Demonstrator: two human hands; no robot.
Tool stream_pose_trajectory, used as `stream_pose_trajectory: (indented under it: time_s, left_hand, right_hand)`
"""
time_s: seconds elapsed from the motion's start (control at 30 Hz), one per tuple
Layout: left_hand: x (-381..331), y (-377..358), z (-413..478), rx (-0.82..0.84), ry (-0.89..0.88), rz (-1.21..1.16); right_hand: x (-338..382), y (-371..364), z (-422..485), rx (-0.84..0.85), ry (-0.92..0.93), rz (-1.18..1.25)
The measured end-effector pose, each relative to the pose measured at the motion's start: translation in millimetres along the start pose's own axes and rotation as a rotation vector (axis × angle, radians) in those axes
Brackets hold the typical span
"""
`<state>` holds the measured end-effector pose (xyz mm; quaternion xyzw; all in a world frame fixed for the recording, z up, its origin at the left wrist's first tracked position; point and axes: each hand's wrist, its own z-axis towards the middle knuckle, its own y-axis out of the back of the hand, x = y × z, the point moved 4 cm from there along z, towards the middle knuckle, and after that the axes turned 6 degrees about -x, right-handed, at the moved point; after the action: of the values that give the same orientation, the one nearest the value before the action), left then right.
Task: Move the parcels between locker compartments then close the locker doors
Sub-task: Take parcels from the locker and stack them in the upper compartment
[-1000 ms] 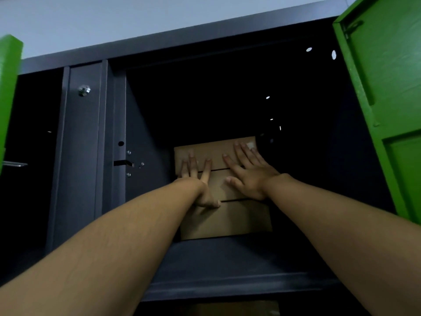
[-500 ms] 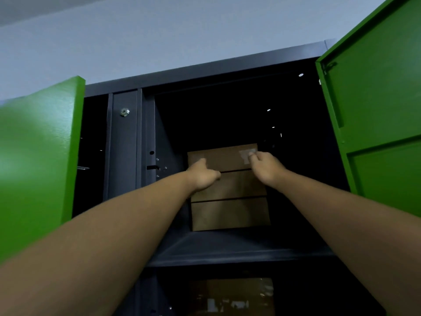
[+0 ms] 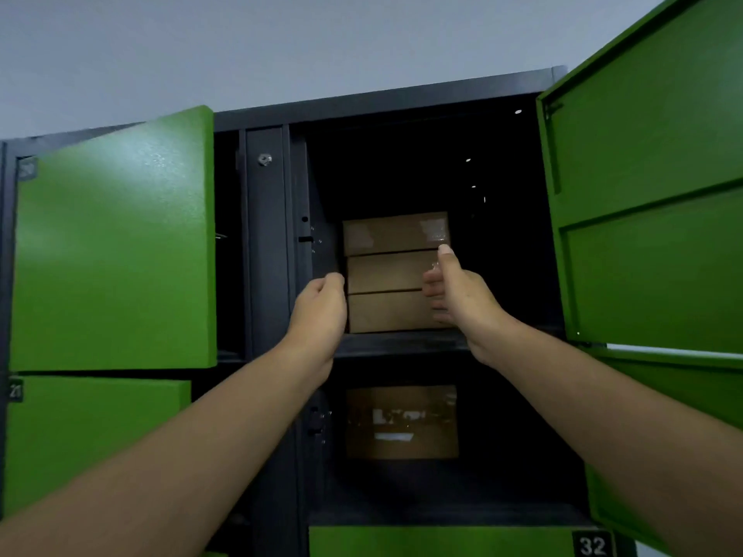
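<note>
Three parcels point(image 3: 392, 273) sit stacked in the top compartment, loosely curled empty hands point(image 3: 319, 311) in front, doors point(image 3: 643, 174) unclosed.

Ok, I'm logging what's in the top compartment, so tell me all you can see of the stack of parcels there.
The stack of parcels is three flat brown cardboard boxes, piled squarely on the dark shelf of the open upper compartment. The top box carries a shiny patch of clear tape near its right corner. The right hand overlaps the stack's right edge, thumb up. The left hand is at its lower left edge. Contact is unclear.
</note>
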<state>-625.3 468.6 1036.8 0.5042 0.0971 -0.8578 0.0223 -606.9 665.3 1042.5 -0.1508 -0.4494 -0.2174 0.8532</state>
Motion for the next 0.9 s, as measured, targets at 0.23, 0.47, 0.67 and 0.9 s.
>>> stream_pose_trajectory:
  time_s: [0.23,0.47,0.67,0.9]
  left_hand:
    - [11.4,89.3,-64.1,-0.018,0.093,0.06]
    - [27.3,195.7,-125.0,-0.069,0.119,0.21]
    - [64.7,295.5,-202.0,-0.137,0.216,0.278]
    - [95.3,419.4,-270.7,-0.32,0.391,0.289]
  right_hand:
    - [-4.2,-11.8,-94.0,0.052,-0.132,0.028]
    - [-21.9,-29.5,-183.6,0.113,-0.273,0.036]
    - [-45.6,-55.6,-278.4,0.176,-0.341,0.012]
    - [-89.4,-101.1,-370.2,0.26,-0.478,-0.012]
